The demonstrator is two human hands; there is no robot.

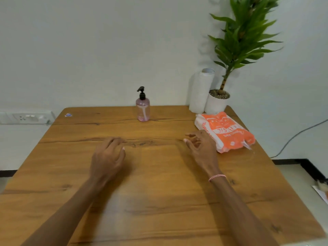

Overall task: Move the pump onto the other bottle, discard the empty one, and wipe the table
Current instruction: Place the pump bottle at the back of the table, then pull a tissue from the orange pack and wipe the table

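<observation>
Left grip (108, 153) and right grip (200, 146): both loosely curled, holding nothing, low over the desk (159, 192). At your twelve o'clock, near the far edge, the pink bottle (143, 110) stands upright; it looks nearly empty, so probably light and tippy. Hold its smooth body and twist the black pump (141, 92) at the collar

— can you read that little sticker (68, 114) at the far corner?
— no, too small to tell. and part of the orange packet (229, 134) is hidden behind the right hand (200, 146).
— the left hand (108, 155) has blurred fingertips; i can't tell whether they touch the table (159, 183).
— the plant (243, 38) runs off the top edge, and a pale object (322, 194) down on the floor is cut by the right edge. can't make it out.
</observation>
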